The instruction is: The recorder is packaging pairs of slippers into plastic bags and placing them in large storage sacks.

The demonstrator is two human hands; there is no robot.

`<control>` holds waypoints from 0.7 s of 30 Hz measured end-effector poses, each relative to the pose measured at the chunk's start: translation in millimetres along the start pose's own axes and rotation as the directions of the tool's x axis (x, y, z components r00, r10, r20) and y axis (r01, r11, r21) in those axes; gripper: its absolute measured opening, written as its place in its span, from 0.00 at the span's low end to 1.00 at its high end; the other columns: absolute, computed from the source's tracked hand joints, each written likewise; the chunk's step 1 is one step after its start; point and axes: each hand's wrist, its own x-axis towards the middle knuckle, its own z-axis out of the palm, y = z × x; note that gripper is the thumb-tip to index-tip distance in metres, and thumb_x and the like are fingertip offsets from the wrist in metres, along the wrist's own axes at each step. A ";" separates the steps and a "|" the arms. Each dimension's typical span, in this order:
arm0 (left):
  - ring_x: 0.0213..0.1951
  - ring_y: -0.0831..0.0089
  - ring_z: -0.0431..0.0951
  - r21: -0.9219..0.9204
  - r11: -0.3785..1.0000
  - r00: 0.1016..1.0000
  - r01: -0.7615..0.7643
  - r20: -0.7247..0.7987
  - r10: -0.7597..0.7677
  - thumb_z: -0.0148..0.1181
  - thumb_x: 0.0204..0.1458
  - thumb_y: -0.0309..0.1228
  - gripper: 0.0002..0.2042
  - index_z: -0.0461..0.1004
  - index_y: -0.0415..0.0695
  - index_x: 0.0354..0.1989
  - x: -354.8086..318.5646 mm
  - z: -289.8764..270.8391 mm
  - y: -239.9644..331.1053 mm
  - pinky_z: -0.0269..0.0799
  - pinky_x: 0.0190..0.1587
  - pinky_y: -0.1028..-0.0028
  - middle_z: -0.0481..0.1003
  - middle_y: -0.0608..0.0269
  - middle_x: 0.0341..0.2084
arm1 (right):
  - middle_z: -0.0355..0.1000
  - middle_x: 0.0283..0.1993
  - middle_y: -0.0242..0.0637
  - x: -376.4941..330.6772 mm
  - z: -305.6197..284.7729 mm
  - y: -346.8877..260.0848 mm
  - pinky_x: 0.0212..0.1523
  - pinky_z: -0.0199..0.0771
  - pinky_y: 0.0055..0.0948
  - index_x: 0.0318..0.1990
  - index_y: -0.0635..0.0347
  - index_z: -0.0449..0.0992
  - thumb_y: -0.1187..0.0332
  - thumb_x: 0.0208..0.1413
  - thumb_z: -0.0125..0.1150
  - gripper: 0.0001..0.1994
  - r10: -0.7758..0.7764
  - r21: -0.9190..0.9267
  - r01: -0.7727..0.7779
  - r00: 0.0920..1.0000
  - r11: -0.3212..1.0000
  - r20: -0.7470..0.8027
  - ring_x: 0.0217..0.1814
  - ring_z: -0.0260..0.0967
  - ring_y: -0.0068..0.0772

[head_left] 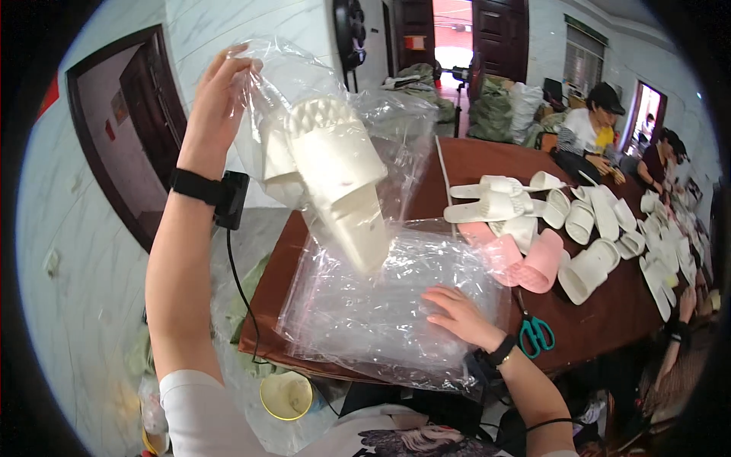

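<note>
My left hand [222,91] is raised at the upper left, its fingers closed on the top edge of a clear plastic bag [407,148]. Inside the bag hang white slippers [340,156] with a textured footbed, tilted toe-down above the table. Flat on a stack of clear plastic bags [358,320] rests my right hand [463,318], fingers stretched out and holding nothing. Scissors with teal handles [536,335] lie just right of that hand. Pink slippers [539,263] sit beyond it, partly under the plastic.
Many loose white slippers [590,270] cover the right side of the brown-covered table [266,305]. Two people [586,133] work at its far right side. A yellow-rimmed bucket [287,396] stands on the floor at the near left. Green sacks [491,110] are piled at the back.
</note>
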 end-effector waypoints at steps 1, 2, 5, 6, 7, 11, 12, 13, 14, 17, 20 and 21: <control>0.34 0.78 0.75 -0.100 0.992 0.994 0.083 0.080 -0.075 0.50 0.60 0.25 0.11 0.74 0.39 0.48 6.5 16.3 3.4 0.71 0.37 0.80 0.76 0.65 0.34 | 0.62 0.65 0.45 -1.8 1.5 1.5 0.70 0.52 0.43 0.61 0.58 0.68 0.61 0.59 0.58 0.24 0.009 -0.001 -0.009 1.000 1.000 -0.018 0.70 0.54 0.50; 0.31 0.80 0.75 -0.188 0.967 0.976 0.172 0.167 -0.141 0.48 0.59 0.23 0.14 0.74 0.41 0.52 13.0 30.3 8.2 0.69 0.34 0.80 0.76 0.66 0.32 | 0.63 0.65 0.45 -3.5 2.6 2.7 0.69 0.52 0.42 0.62 0.57 0.67 0.61 0.60 0.58 0.24 -0.002 -0.025 0.002 1.000 1.000 -0.010 0.70 0.54 0.50; 0.36 0.85 0.73 -0.038 0.987 0.871 0.159 0.477 -0.122 0.53 0.60 0.28 0.13 0.74 0.41 0.52 29.1 53.8 20.7 0.71 0.38 0.82 0.75 0.70 0.36 | 0.64 0.64 0.44 -2.4 11.3 2.5 0.67 0.57 0.41 0.63 0.57 0.65 0.63 0.61 0.56 0.23 0.001 0.008 0.000 0.997 1.000 -0.072 0.69 0.57 0.48; 0.35 0.85 0.72 0.112 0.991 0.788 0.074 0.603 -0.127 0.53 0.58 0.28 0.15 0.73 0.43 0.54 27.3 70.7 26.3 0.71 0.38 0.81 0.75 0.71 0.36 | 0.65 0.63 0.43 -1.1 14.4 4.4 0.65 0.60 0.40 0.64 0.58 0.64 0.64 0.62 0.55 0.23 0.026 0.067 -0.018 0.992 0.998 -0.126 0.67 0.60 0.46; 0.37 0.82 0.74 0.136 0.989 0.700 0.055 0.701 -0.135 0.57 0.57 0.29 0.17 0.72 0.45 0.56 16.5 102.6 27.8 0.72 0.41 0.78 0.76 0.69 0.39 | 0.65 0.63 0.43 -4.7 13.7 11.8 0.65 0.60 0.40 0.64 0.58 0.64 0.64 0.62 0.55 0.23 0.041 0.056 -0.034 0.990 0.998 -0.137 0.67 0.60 0.46; 0.54 0.66 0.72 -0.036 0.956 0.513 -0.291 0.838 0.187 0.66 0.51 0.35 0.26 0.69 0.47 0.60 -82.0 176.8 20.2 0.67 0.58 0.66 0.72 0.60 0.55 | 0.71 0.57 0.40 -0.5 13.4 9.5 0.58 0.69 0.33 0.65 0.58 0.63 0.66 0.65 0.51 0.22 0.409 0.802 -0.119 0.897 0.586 -0.166 0.59 0.68 0.34; 0.59 0.63 0.69 -0.038 0.925 0.483 -0.378 0.844 0.232 0.67 0.50 0.35 0.28 0.69 0.47 0.61 -101.7 176.0 19.1 0.64 0.62 0.64 0.70 0.58 0.59 | 0.73 0.56 0.40 2.3 9.3 5.0 0.57 0.71 0.31 0.66 0.58 0.62 0.65 0.66 0.51 0.22 0.492 0.905 -0.105 0.862 0.412 -0.124 0.58 0.70 0.31; 0.61 0.61 0.68 0.004 0.947 0.527 -0.322 0.832 0.175 0.66 0.51 0.33 0.26 0.70 0.47 0.60 -117.6 176.2 19.5 0.64 0.62 0.64 0.70 0.57 0.59 | 0.73 0.56 0.40 -1.4 10.8 14.8 0.57 0.71 0.31 0.66 0.58 0.62 0.65 0.66 0.51 0.22 0.502 0.902 -0.106 0.855 0.418 -0.132 0.58 0.70 0.31; 0.62 0.60 0.67 0.048 0.962 0.564 -0.267 0.818 0.116 0.65 0.52 0.31 0.24 0.70 0.46 0.59 -131.6 172.6 21.5 0.63 0.62 0.64 0.70 0.57 0.59 | 0.74 0.54 0.41 -4.9 17.6 29.6 0.56 0.72 0.31 0.65 0.59 0.62 0.64 0.67 0.50 0.22 0.532 0.911 -0.068 0.829 0.407 -0.175 0.56 0.71 0.32; 0.62 0.58 0.67 0.215 0.976 0.765 -0.033 0.634 -0.113 0.61 0.54 0.26 0.19 0.73 0.43 0.56 -176.6 134.4 -0.7 0.63 0.63 0.63 0.70 0.54 0.58 | 0.74 0.52 0.42 -4.1 22.2 36.3 0.53 0.72 0.31 0.64 0.61 0.63 0.63 0.68 0.48 0.21 0.637 0.959 -0.026 0.753 0.282 -0.167 0.53 0.73 0.32; 0.62 0.57 0.67 0.414 0.909 0.859 0.052 0.445 -0.252 0.59 0.54 0.24 0.17 0.73 0.41 0.54 -232.4 91.3 -27.9 0.62 0.63 0.64 0.71 0.53 0.57 | 0.74 0.52 0.42 0.4 4.7 15.3 0.52 0.72 0.29 0.64 0.62 0.63 0.62 0.69 0.46 0.20 0.699 0.990 0.020 0.706 0.139 -0.112 0.51 0.73 0.30; 0.61 0.56 0.67 0.455 0.883 0.867 0.115 0.389 -0.313 0.58 0.56 0.26 0.17 0.73 0.42 0.55 -253.7 75.1 -38.7 0.61 0.63 0.64 0.70 0.53 0.57 | 0.74 0.52 0.43 2.4 1.2 8.4 0.52 0.72 0.29 0.65 0.63 0.62 0.61 0.70 0.45 0.22 0.685 0.994 0.046 0.722 0.096 -0.100 0.50 0.73 0.30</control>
